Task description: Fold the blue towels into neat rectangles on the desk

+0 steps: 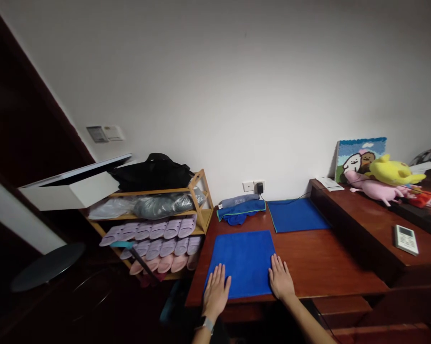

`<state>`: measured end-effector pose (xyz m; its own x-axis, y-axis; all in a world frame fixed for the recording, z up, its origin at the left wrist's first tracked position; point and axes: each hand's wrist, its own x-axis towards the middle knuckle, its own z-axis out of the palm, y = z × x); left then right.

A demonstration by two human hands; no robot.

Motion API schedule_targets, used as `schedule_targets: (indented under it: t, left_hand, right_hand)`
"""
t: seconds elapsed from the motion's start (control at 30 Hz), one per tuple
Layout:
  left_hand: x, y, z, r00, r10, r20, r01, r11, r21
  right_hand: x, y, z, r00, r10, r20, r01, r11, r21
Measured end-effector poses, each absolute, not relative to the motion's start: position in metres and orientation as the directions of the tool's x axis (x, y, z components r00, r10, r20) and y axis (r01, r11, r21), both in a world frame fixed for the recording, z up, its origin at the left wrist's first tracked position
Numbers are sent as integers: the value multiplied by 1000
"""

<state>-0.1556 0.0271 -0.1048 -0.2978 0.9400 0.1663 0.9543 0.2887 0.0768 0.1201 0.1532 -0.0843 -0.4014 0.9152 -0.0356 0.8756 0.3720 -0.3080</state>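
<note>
- In the head view, a flat blue cloth [246, 263] with straight edges is lying on the reddish-brown wooden desk [315, 258], toward the desk's left end and reaching its front edge.
- The cloth's sides are running from the desk's front edge toward its wall side, leaning slightly; its outline is looking nearly square, so I cannot tell which way its long axis is going.
- The left hand [217, 290] is resting palm down over the cloth's near left corner, fingers straight and close together, gripping nothing.
- The right hand [281, 278] is lying flat across the cloth's right edge, fingers extended, likewise gripping nothing.
- At the desk's wall side, a second blue cloth with green edging [297, 215] is lying flat, while a crumpled blue cloth with green trim [240, 211] is sitting left of it, below a grey-blue folded cloth [241, 201] whose lettering is appearing too blurred to read.
- The hands are hiding parts of the cloth's border; the picture's bottom edge is cutting off both forearms, and darkness is obscuring the space under the desk.
</note>
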Motion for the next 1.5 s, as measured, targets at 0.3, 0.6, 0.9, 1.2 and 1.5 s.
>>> schedule_targets:
  t: [0.3,0.6,0.9,1.2,1.5]
  left_hand:
    - [-187,-5,-119,-366,901,232,929,367,37]
    - [-167,9,-99,-323,910,259,946,313,79]
    - [3,85,-90,66,988,142,971,-96,219]
    - [-116,5,-108,-225,944,241,972,201,117]
    - [-160,-38,-119,-275,911,308,960,244,136]
  right_hand:
    - [127,135,-92,-396,918,9,868,377,-324]
    - [138,110,-108,-422,899,116,834,435,-338]
    - [139,113,-116,-447,881,157,815,473,-335]
    - [139,112,-123,-419,888,188,822,460,-337]
    - [133,122,-98,-404,910,89,861,412,-300]
